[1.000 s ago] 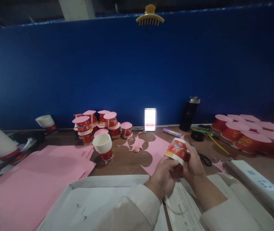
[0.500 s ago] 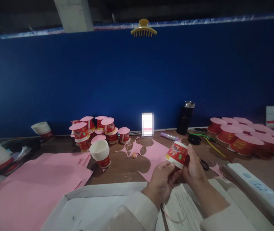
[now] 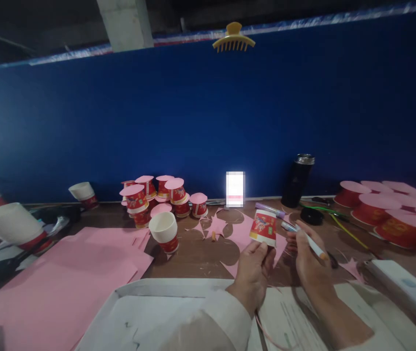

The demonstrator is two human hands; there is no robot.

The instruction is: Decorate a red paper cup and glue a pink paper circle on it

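My left hand point(image 3: 254, 270) grips an upside-down red and white paper cup point(image 3: 263, 228) near its rim, base up. To its right, my right hand point(image 3: 312, 261) holds a white pen-like tube point(image 3: 312, 243) with an orange end, slanted in its fingers. Beyond the held cup lies a purple tube point(image 3: 271, 210). Cut pink paper point(image 3: 235, 234) spreads under and behind the cup. An upright paper cup point(image 3: 164, 231) stands to the left, near several upturned cups with pink discs on them point(image 3: 135, 197).
Pink sheets point(image 3: 58, 278) cover the left side, with a white tray point(image 3: 167, 287) in front. A black bottle point(image 3: 297, 180), a power strip point(image 3: 408, 287) and more pink-topped cups point(image 3: 379, 202) are on the right. A blue panel point(image 3: 193, 117) rises behind.
My right hand has left the cup, moved right and now holds the white tube. The cup stays in my left hand, turned more upright. The camera view has shifted left.
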